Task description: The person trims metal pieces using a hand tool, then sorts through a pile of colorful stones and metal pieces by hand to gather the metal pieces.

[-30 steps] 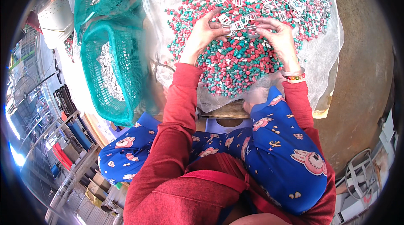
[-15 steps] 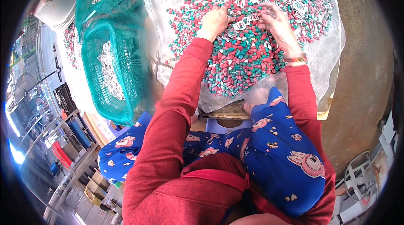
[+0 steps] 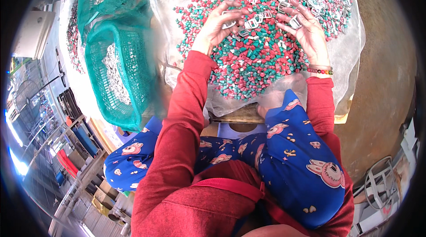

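A heap of small red, green and pale pebble-like pieces (image 3: 255,75) lies spread on a translucent white sheet (image 3: 350,66) in front of me. Silvery metal slide buckles are scattered over it, among them one buckle (image 3: 252,23) between my hands. My left hand (image 3: 217,27) curls its fingers around a buckle (image 3: 229,24) just above the left side of the heap. On the right, my right hand (image 3: 310,37) is turned partly palm up, fingers bent, with another buckle (image 3: 295,22) held against them.
Left of the sheet stands a green basket (image 3: 95,66) lined with green netting, with silvery metal pieces (image 3: 116,79) inside. A second netted basket (image 3: 86,13) stands beyond it. A white bucket-like container (image 3: 33,33) is at the far left. Wood (image 3: 341,118) shows under the sheet's near edge.
My hands have moved apart slightly and turned, so the buckles in them now show. The left has shifted left; the right has moved right. The white container at far left has shifted down and left.
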The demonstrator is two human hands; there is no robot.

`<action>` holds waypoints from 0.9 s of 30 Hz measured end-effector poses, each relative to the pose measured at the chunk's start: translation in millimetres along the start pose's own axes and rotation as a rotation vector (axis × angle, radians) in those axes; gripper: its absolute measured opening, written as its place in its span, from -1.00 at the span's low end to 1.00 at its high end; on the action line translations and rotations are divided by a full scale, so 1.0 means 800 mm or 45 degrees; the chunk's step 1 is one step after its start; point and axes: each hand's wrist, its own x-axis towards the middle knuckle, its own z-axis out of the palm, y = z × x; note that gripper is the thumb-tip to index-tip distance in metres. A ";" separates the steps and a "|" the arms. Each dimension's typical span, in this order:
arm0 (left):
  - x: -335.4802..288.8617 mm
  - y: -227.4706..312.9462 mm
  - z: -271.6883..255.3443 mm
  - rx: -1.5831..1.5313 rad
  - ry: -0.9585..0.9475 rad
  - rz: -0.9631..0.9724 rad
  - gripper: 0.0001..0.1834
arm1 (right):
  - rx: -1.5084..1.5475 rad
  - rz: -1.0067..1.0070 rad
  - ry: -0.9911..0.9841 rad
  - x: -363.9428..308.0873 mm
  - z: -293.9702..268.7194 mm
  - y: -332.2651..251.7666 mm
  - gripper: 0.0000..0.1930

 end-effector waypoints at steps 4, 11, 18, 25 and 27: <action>0.040 -0.035 -0.013 2.034 0.065 0.197 -0.53 | -0.829 0.126 0.260 0.011 0.010 0.000 -0.59; 0.024 -0.015 0.016 1.502 0.253 0.251 -0.55 | -1.971 -0.439 0.143 0.057 0.016 0.042 -0.64; -0.036 0.020 0.013 -0.063 -0.073 0.204 -0.84 | -2.299 -0.366 -0.003 0.059 -0.002 0.079 -0.73; -0.016 -0.036 -0.024 2.238 0.041 0.516 -0.71 | -1.085 -0.146 0.318 -0.012 -0.012 0.060 -0.83; -0.006 -0.034 -0.017 2.160 0.118 0.541 -0.74 | -0.614 0.020 0.437 -0.029 -0.027 0.042 -0.85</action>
